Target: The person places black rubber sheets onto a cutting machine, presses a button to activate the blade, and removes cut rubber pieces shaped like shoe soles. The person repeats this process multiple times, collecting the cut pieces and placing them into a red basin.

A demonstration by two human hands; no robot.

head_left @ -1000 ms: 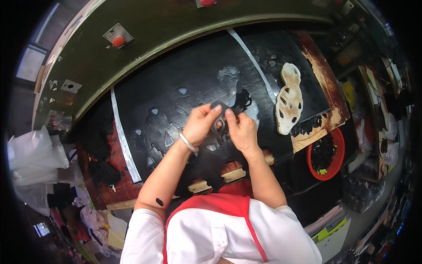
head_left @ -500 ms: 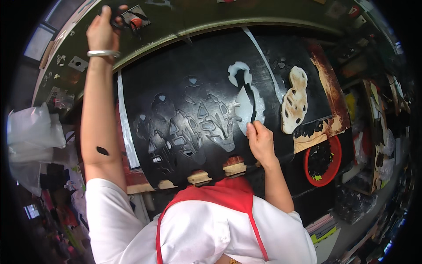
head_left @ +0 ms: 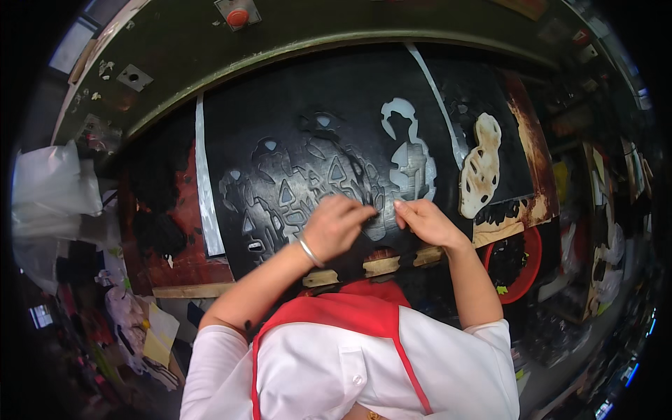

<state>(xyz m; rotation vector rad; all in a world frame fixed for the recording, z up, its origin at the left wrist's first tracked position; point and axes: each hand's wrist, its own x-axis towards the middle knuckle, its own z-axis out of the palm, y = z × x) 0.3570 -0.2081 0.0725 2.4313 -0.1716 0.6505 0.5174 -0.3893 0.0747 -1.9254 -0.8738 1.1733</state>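
A black sheet (head_left: 238,105) lies before me, with several sole-shaped outlines and openings cut in it. My left hand (head_left: 337,227) is bent over its near middle, fingers pinched together; whatever is between them is too small or dark to name. Close to its right, my right hand (head_left: 428,222) is closed, thumb against the fingers, and what it grips is hidden. Just beyond the right hand is a sole-shaped opening (head_left: 400,105) showing pale underneath. A cream sole-shaped template (head_left: 481,168) with holes rests farther right on black material.
A green machine beam (head_left: 308,35) with a red push button (head_left: 238,18) spans the far side. At right stands a red basin (head_left: 535,262) of black scraps. More black scraps (head_left: 157,227) lie on a reddish board at left, near clear plastic bags (head_left: 52,189).
My left hand has come down from beside the red button to the sheet, next to my right hand. The black strip lying across the pale opening has moved off it.
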